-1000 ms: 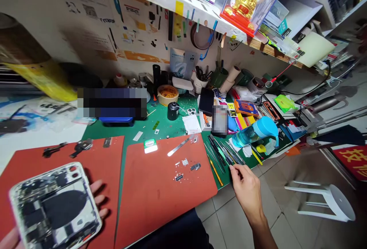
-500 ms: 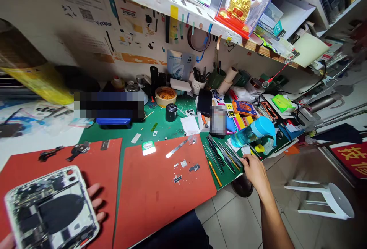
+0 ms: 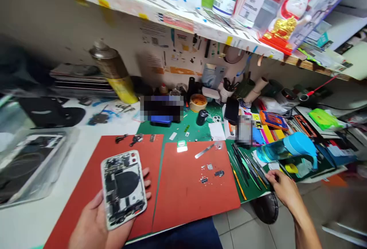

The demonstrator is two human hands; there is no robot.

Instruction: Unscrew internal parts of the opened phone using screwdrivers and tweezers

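Right hand [image 3: 282, 188]: since the first frame, it had slid right along the tools, toward the blue bottle. Its grip was narrow, with thumb and pointing finger close together at the near ends of the tools. I could not tell if it pinched one.
Left hand [image 3: 96, 220]: its grip was part open and curled around one open phone [image 3: 124, 188]. Its thumb was on one side, and three fingertips showed on the other.
Open phone: it was in the left hand, over the left red mat, with its insides facing up. All of it showed, but half a second before, its bottom was cut off.
Red mats: two, side by side on the bench [image 3: 179, 128]; one was the left red mat [image 3: 86, 180], one was the right red mat [image 3: 186, 199].
Left mat bits: three little dark parts [image 3: 136, 140] near the far edge.
Right mat bits: two small dark parts [image 3: 219, 173], one flat silver tool [image 3: 204, 151], and tiny crumbs, too small to count.
Tools [image 3: 249, 170]: many thin ones in a bunch, too close to count. One orange tool [image 3: 239, 186] lay nearest the right red mat.
Blue bottle [image 3: 286, 147]: one, lying on its side just past the tools.
Cat toy [image 3: 288, 21]: one, up on the shelf [image 3: 183, 21].
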